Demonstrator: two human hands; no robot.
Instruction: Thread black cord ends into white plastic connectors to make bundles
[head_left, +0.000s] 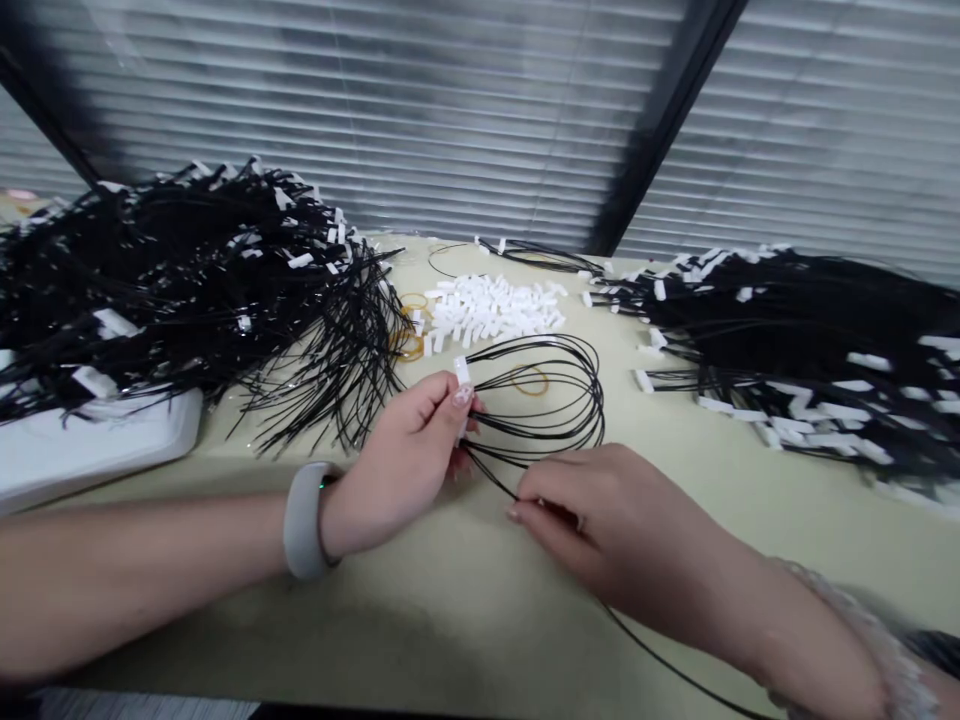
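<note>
My left hand point(420, 440) pinches a bundle of thin black cables point(585, 385) at its white end piece point(461, 371), and the cables loop out to the right. Just right of it, my right hand point(592, 510) has thumb and forefinger closed on a black cable strand point(491, 477) below the loops. A single cable runs from under my right hand toward the bottom edge. Under the loops lies a yellow rubber band point(529, 380). Behind them is a pile of small white pieces point(495, 308).
A large heap of black cables point(172, 270) covers the left, partly over a white tray point(150, 440). More cables with white ends point(825, 340) lie at right. Rubber bands point(409, 345) sit beside the white pile. Window blinds point(480, 110) stand behind the table point(465, 600).
</note>
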